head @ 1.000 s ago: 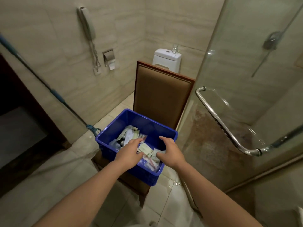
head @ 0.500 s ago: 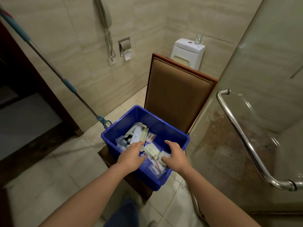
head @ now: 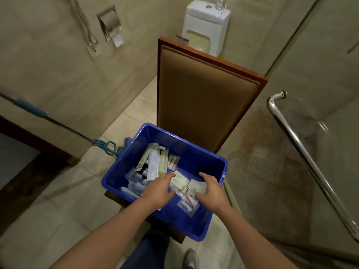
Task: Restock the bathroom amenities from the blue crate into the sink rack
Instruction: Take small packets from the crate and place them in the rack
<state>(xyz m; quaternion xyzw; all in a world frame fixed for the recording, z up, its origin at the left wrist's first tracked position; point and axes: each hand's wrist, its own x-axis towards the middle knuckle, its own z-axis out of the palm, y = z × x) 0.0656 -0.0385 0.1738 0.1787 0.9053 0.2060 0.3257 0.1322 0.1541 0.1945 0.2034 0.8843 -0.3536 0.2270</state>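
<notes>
Head view: packets lie between left hand and right hand, fingers loosely open.

packets in crate, print unreadable (blurred)

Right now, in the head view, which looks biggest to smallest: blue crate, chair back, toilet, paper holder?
1. blue crate and chair back, alike; crate nearer, so unranked
2. toilet
3. paper holder

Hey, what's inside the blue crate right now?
The blue crate holds a loose pile of small wrapped packets: pale sachets and clear bags with red items. The left hand and right hand reach in, open, hiding the packets beneath them.
</notes>
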